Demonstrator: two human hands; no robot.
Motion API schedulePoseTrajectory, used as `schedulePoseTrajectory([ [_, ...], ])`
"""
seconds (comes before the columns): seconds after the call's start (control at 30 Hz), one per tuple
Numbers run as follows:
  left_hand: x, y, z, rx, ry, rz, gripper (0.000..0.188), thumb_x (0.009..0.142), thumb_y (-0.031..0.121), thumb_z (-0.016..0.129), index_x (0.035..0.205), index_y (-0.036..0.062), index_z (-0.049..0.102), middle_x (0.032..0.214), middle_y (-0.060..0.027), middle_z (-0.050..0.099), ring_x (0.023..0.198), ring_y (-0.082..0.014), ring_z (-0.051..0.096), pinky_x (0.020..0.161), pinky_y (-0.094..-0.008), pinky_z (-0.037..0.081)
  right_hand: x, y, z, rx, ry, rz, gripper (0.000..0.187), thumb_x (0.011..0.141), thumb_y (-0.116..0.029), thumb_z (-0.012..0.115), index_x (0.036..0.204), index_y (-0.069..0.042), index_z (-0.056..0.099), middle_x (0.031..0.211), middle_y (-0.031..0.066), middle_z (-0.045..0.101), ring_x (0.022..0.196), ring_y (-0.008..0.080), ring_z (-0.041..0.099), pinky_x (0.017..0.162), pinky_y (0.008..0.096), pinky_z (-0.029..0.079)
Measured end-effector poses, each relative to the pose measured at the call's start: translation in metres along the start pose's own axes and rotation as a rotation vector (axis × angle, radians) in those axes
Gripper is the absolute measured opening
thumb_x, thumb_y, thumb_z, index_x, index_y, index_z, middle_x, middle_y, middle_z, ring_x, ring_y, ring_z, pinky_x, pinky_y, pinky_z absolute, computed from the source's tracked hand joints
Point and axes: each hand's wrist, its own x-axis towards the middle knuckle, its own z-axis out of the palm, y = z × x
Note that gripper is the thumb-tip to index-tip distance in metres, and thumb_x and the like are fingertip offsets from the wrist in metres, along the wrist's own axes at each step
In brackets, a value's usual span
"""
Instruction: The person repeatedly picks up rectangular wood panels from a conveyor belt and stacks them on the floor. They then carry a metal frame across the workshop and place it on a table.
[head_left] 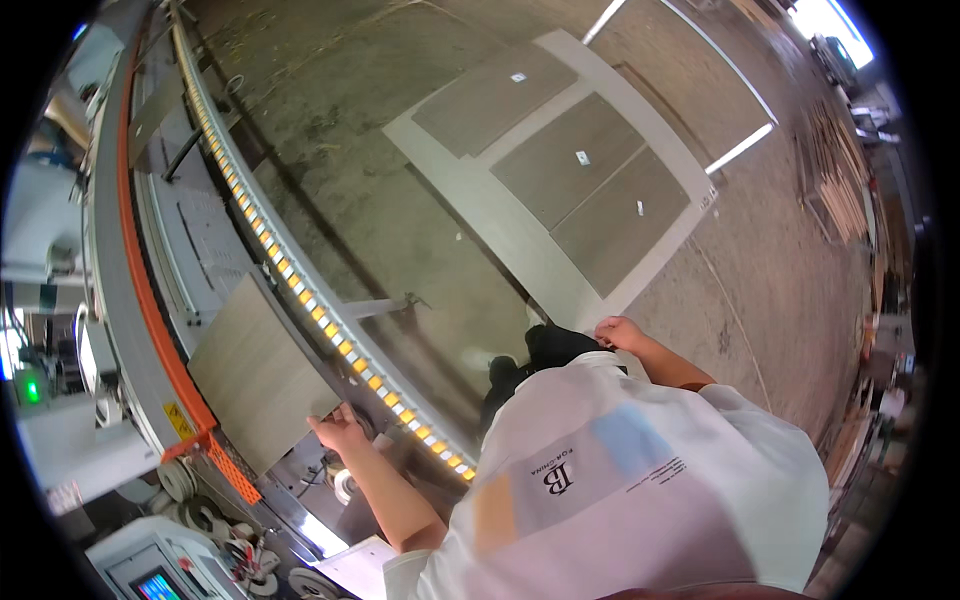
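A grey-brown wood-grain panel (pixel 258 372) lies tilted across the edge of the long machine on the left. My left hand (pixel 342 428) is closed on the panel's near right corner, fingers along its edge. At my right side, my right hand (pixel 618 332) hangs with curled fingers and nothing visible in them. It is nearest to the near corner of a large pale board (pixel 440 148) low on the floor side. On that board lie three wood-grain panels (pixel 570 165), each with a small white label.
A rail of yellow and white rollers (pixel 325 322) curves along the machine's near side, beside an orange guard strip (pixel 150 315). A control box with a screen (pixel 158 575) stands at lower left. Stacked boards (pixel 832 175) lean at far right. White lines mark the concrete floor (pixel 360 170).
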Motion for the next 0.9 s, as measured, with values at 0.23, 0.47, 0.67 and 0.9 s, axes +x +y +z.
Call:
schedulePoseTrajectory([
  [0.23,-0.115,-0.091,0.082,0.855,0.046,0.677,0.038,0.101,0.028,0.056,0.125,-0.0015,0.056,0.127,-0.0153,0.055,0.113,-0.0266,0.055,0.095,-0.0442,0.044,0.014,0.105,-0.028,-0.226,0.066,0.031,0.021,0.090,-0.029,0.069,0.092,-0.009,0.075,0.082,0.0034,0.074,0.071,0.0149,0.069,0.060,0.0319,0.053],
  [0.47,-0.162,-0.165,0.071,1.833,-0.562,1.262,0.033,0.097,0.020,0.064,0.122,-0.0007,0.059,0.116,-0.0164,0.061,0.106,-0.0344,0.060,0.090,-0.0452,0.049,0.107,0.127,-0.037,-0.279,0.134,0.109,0.035,0.093,-0.041,0.061,0.101,-0.010,0.075,0.088,0.0101,0.075,0.076,0.0232,0.071,0.072,0.0385,0.056],
  [0.67,-0.197,-0.228,0.000,1.794,-0.766,0.350,0.022,0.098,0.013,0.065,0.118,0.0045,0.063,0.100,-0.0063,0.067,0.091,-0.0163,0.064,0.084,-0.0312,0.052,0.238,0.156,-0.052,-0.270,0.271,0.123,0.046,0.091,-0.044,0.063,0.126,-0.014,0.066,0.120,0.0151,0.072,0.111,0.0334,0.068,0.094,0.0455,0.054],
  [0.9,-0.261,-0.303,-0.018,2.202,-0.902,-0.086,0.033,0.099,0.016,0.065,0.129,0.0064,0.059,0.101,-0.0084,0.074,0.091,-0.0199,0.071,0.085,-0.0344,0.055,0.310,0.152,-0.063,-0.446,0.418,0.188,0.056,0.088,-0.042,0.068,0.139,-0.022,0.054,0.105,0.0081,0.075,0.104,0.0307,0.071,0.088,0.0444,0.055],
])
